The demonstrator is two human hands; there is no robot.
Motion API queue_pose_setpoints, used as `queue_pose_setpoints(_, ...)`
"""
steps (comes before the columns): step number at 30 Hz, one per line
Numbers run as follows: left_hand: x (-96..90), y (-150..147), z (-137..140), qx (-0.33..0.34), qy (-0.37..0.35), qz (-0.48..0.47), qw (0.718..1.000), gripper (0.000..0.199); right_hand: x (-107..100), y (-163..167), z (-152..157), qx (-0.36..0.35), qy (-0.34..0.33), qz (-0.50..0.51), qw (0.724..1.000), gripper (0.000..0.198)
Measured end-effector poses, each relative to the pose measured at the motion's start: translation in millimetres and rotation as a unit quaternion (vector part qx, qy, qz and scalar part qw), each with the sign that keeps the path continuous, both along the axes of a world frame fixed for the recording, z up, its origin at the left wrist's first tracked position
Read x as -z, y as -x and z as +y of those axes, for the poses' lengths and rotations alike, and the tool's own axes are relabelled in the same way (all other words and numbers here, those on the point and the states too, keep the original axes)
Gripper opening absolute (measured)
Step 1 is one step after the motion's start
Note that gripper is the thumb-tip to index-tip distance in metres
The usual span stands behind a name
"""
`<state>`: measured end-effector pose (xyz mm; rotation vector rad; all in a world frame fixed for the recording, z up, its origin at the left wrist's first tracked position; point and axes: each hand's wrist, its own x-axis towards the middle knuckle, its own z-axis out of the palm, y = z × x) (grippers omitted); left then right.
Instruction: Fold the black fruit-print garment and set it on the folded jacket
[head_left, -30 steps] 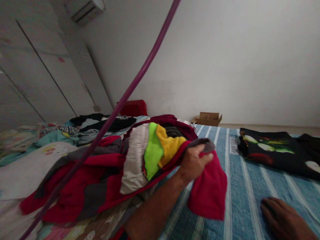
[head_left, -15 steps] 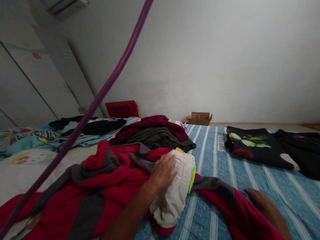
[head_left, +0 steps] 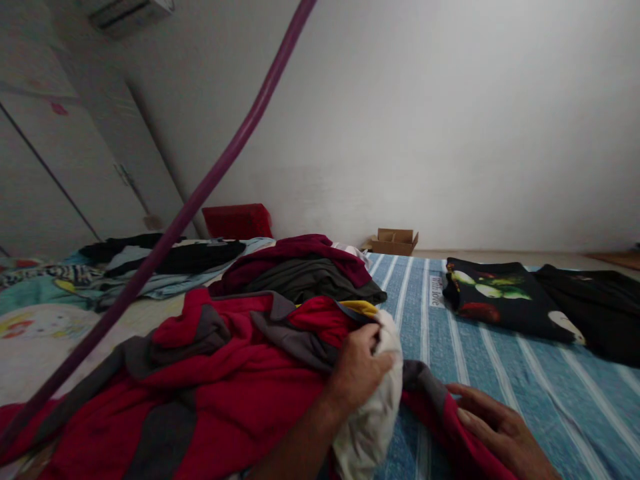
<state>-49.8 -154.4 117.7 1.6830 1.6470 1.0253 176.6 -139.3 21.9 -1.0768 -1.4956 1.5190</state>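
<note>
My left hand [head_left: 357,367] is closed on the upper part of a white cloth garment [head_left: 370,427], fingers bent into its folds. A yellow edge [head_left: 359,307] shows just above that hand. Beneath and to the left spreads a rumpled red-and-grey jacket [head_left: 240,387]. Its red sleeve with a grey stripe [head_left: 440,407] runs out to the right across the bed. At that sleeve's right side is my right hand [head_left: 505,427], thumb and fingers closed around its edge.
Dark green and maroon clothes [head_left: 310,267] are heaped behind the jacket. A folded black printed shirt [head_left: 500,300] and another black garment [head_left: 595,307] lie on the blue striped sheet [head_left: 410,300]. A purple tube [head_left: 220,160] crosses the view. An open cardboard box [head_left: 395,241] sits by the wall.
My left hand has gone from lying flat on the white garment to gripping it, shifting right with it. My right hand has moved left and up onto the red sleeve.
</note>
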Motion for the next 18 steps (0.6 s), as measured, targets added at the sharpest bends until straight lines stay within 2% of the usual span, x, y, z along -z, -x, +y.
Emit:
queue_pose_setpoints(2,-6.8,-34.9,-9.9,0.111,0.036,-0.017,0.993,0.033,-5.9,7.6,-5.2,-0.063,-0.001,0.012,0.998,0.04)
queue_pose_setpoints(4,-12.5,-57.9,-17.9,0.243,0.106,-0.022,0.964,0.055,-11.7,10.2,-6.4,-0.11,0.005,0.0,0.994,0.035)
queue_pose_setpoints(5,-14.5,-63.4,-20.6,0.285,0.116,-0.011,0.951,0.059,-14.4,9.4,-5.9,-0.109,0.005,-0.003,0.994,0.033)
queue_pose_setpoints(7,-15.9,-61.8,-23.9,0.302,0.077,0.042,0.949,0.053,-18.6,3.8,-4.6,-0.079,0.001,-0.005,0.997,0.033)
queue_pose_setpoints(10,-10.2,-36.0,-26.7,0.228,-0.028,0.164,0.959,0.045,-20.6,-10.5,-3.9,0.028,-0.02,-0.029,0.999,0.039)
queue_pose_setpoints(13,0.1,3.6,-29.9,0.141,-0.095,0.258,0.951,0.058,-19.3,-21.5,-7.2,0.127,-0.054,-0.088,0.987,0.044)
queue_pose_setpoints(16,5.5,45.7,-32.1,0.035,-0.129,0.355,0.925,0.067,-18.6,-15.1,-16.9,0.137,-0.133,-0.139,0.972,0.056)
queue_pose_setpoints(18,5.9,71.9,-31.6,-0.04,-0.113,0.422,0.899,0.074,-16.5,-0.6,-24.9,0.115,-0.192,-0.167,0.96,0.069)
